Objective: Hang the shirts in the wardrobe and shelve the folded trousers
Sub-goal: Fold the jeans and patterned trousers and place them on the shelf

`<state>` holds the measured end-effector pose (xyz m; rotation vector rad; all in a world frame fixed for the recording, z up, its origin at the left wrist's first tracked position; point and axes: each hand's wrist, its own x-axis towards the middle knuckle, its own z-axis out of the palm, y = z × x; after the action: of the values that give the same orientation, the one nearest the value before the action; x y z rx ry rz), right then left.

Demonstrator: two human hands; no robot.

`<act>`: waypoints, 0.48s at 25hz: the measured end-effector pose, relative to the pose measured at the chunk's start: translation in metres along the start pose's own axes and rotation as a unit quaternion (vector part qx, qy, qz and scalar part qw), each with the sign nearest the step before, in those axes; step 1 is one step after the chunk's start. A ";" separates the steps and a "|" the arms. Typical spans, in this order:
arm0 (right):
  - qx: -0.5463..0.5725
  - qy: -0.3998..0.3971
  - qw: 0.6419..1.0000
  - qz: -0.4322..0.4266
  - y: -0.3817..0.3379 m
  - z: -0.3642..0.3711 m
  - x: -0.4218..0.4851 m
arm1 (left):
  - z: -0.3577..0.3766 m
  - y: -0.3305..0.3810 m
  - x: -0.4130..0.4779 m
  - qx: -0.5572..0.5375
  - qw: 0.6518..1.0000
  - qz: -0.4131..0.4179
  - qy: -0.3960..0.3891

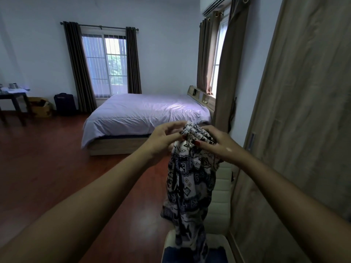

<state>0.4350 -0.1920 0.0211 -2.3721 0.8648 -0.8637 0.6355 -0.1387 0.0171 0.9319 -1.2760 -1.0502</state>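
A bedroom with pale walls and a glossy reddish-brown wood floor [47, 168] is seen. A bed [144, 114] covered by a smooth lavender quilt stands in the far corner, its light wood headboard set against a window framed by brown curtains [226, 73]. A second window with dark curtains [76, 63] and vertical blinds is seen in the far wall. At far left a dark table [15, 103] carries small items too blurred to be told; near it on the floor a cardboard box [39, 107] and a dark suitcase [64, 104] are placed. The right side is filled by the wardrobe [303, 111], its light wood-grain door shut, with a slim recessed handle. An air conditioner [216, 4] is mounted high above the right window.

A patterned garment [190, 183], thin and soft, printed in black and dark blue on white with geometric motifs, is held up in mid-air in front of the wardrobe. Its gathered, ribbed top edge is pinched by the left hand [163, 139] and the right hand [218, 145], the fingers of both closed on the cloth. The rest hangs limp in folds, and its lower end touches a white padded chair [220, 196] just beside the wardrobe. A dark blue item [218, 255] lies on the seat.
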 end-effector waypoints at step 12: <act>-0.210 -0.052 0.970 -0.113 -0.060 0.004 0.005 | -0.028 -0.147 -0.074 0.293 0.952 -0.088 -0.006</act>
<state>0.4650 -0.1531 0.0569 -2.9011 0.8090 -0.6799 0.6506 -0.1089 -0.1462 1.5104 -1.5729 -0.8154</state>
